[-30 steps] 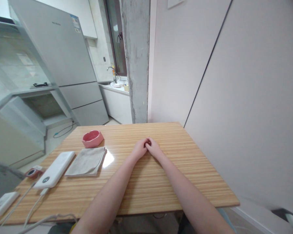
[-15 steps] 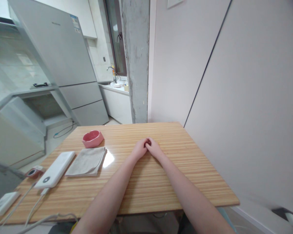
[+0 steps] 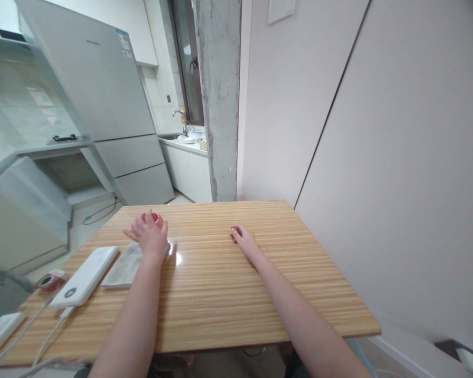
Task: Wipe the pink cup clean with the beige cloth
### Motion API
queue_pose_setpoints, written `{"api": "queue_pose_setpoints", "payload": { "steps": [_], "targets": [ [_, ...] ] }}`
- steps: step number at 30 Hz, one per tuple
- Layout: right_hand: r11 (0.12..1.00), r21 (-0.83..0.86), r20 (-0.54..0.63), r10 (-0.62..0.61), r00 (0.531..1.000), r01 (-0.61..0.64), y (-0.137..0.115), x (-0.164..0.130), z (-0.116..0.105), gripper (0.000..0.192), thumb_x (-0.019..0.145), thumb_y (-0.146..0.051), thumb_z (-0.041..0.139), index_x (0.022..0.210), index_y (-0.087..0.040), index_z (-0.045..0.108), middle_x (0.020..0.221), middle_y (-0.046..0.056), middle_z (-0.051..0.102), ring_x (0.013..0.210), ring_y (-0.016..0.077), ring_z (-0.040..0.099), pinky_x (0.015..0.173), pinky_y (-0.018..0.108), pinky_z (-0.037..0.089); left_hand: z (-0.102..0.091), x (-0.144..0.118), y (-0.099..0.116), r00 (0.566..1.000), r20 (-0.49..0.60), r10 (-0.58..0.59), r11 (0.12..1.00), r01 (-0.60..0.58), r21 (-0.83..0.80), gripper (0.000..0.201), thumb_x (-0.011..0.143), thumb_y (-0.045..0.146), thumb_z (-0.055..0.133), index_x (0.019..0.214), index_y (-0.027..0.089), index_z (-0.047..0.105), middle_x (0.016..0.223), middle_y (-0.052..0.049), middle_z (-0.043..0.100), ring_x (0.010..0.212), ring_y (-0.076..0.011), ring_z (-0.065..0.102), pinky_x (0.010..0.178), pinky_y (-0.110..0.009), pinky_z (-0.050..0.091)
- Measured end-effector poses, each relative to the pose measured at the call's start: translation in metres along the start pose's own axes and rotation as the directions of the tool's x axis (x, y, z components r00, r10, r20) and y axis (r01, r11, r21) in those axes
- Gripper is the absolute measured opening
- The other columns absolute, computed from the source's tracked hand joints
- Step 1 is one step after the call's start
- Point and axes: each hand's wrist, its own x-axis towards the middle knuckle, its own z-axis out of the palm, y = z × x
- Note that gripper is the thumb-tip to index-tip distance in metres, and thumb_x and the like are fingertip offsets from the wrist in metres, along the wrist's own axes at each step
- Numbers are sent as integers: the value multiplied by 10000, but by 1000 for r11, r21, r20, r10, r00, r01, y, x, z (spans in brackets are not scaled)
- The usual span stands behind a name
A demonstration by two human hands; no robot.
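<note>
My left hand (image 3: 150,234) reaches over the pink ashtray (image 3: 155,217) at the far left of the table, fingers spread. It hides most of the ashtray, so I cannot tell whether they touch. Beneath my left wrist lies a folded grey cloth (image 3: 123,266), partly covered by the forearm. My right hand (image 3: 242,239) rests near the middle of the wooden table, its fingers loosely curled in, and nothing shows in them.
A white power bank (image 3: 87,275) with a cable plugged in lies left of the cloth. A small reddish-brown device (image 3: 49,282) and a white power strip (image 3: 2,331) sit at the left edge of the table (image 3: 205,299). A wall (image 3: 362,173) runs along the right.
My hands were together at the middle of the table. The left one has moved left, over the ashtray, with its fingers spread. My right hand has stayed in about the same place.
</note>
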Motion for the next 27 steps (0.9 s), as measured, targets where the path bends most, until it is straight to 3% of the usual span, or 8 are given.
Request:
{"api": "queue_pose_setpoints", "payload": {
  "steps": [3, 6, 9, 12, 15, 18, 22, 27],
  "targets": [
    [999, 20, -7, 26, 1000, -25, -1, 0, 1, 181, 773, -404, 594, 825, -231, 609, 655, -30, 617, 618, 121, 586, 575, 234, 468, 6, 2, -29, 995, -28, -99, 992, 101, 74, 513, 828, 463, 508, 1202, 115, 469, 1408, -245, 310, 1342, -426, 199, 986, -637, 279],
    [998, 24, 3, 55, 998, -55, -5, 0, 0, 217, 776, -437, 588, 799, -222, 606, 636, -31, 614, 598, 112, 580, 567, 224, 470, 20, 5, -42, 999, 19, -47, 994, 45, 101, 317, 835, 336, 500, 1047, 103, 533, 1347, -220, 382, 1341, -417, 190, 1015, -601, 278],
    [997, 17, 8, 82, 997, -82, -8, 0, 0, 258, 782, -471, 575, 784, -215, 606, 621, -27, 608, 569, 104, 562, 545, 215, 462, 29, 10, -43, 997, -33, 63, 996, -61, 67, 218, 821, 236, 480, 975, 100, 551, 1260, -202, 444, 1311, -362, 263, 1064, -535, 259],
    [994, 25, -24, 112, 993, -111, -7, 1, 0, 311, 781, -511, 555, 813, -206, 607, 644, -13, 612, 573, 110, 561, 519, 214, 452, 33, 8, -26, 973, -114, 199, 977, -206, -52, 171, 779, 204, 530, 925, 120, 563, 1204, -184, 479, 1288, -327, 311, 1091, -499, 259],
    [995, 37, -84, 95, 992, -92, -5, 4, -1, 357, 776, -541, 541, 886, -207, 604, 764, 24, 647, 662, 140, 597, 527, 233, 472, 37, -7, 11, 894, -144, 424, 863, -447, -235, 112, 763, 179, 556, 871, 150, 559, 1186, -150, 506, 1257, -307, 368, 1085, -487, 295],
    [998, 65, -155, -6, 988, 16, -4, 5, -3, 407, 759, -530, 568, 1020, -218, 589, 1014, 75, 657, 893, 188, 624, 678, 297, 532, 41, -33, 51, 785, -95, 612, 688, -588, -424, 69, 772, 200, 578, 817, 161, 544, 1185, -144, 520, 1227, -283, 417, 1059, -464, 352],
    [982, 135, -212, -98, 972, 129, -10, 4, -6, 463, 791, -501, 549, 1160, -222, 553, 1273, 98, 573, 1142, 210, 557, 957, 377, 466, 47, -67, 83, 651, -26, 759, 511, -621, -594, 100, 771, 205, 609, 749, 175, 515, 1218, -133, 514, 1267, -274, 399, 1071, -474, 355],
    [985, 101, -182, -121, 976, 141, -16, 1, -6, 391, 789, -452, 560, 1065, -183, 628, 1165, 93, 654, 1107, 221, 587, 1024, 391, 413, 52, -83, 87, 566, 44, 823, 457, -615, -643, 103, 768, 195, 628, 773, 172, 528, 1249, -144, 496, 1315, -277, 353, 1089, -478, 344]
  ]
}}
